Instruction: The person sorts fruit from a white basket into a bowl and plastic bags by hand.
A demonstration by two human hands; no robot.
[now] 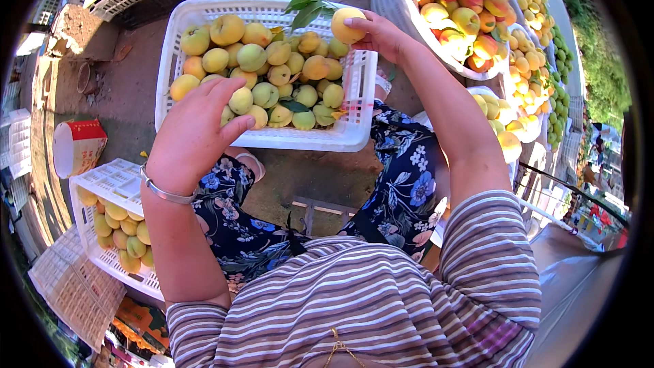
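A white plastic crate [265, 139] of yellow-green peaches [251, 57], with some green leaves among them, stands on the ground before me. Above the crate's far right corner, my right hand [380, 36] grips a yellow peach [348, 25] between thumb and fingers. A sprig of green leaves [306, 10] shows just left of that peach. Over the crate's near left part is my left hand [196, 128], its thumb and fingers apart and nothing visibly held; the palm side is hidden. A metal bangle [166, 194] circles the left wrist.
At upper right stands a basket [384, 2] of red and orange peaches, with further containers of yellow and green fruit beyond. Another white crate [107, 179] of peaches sits at my left. A red-and-white carton [79, 148] lies near it. A black crate [153, 5] stands at upper left.
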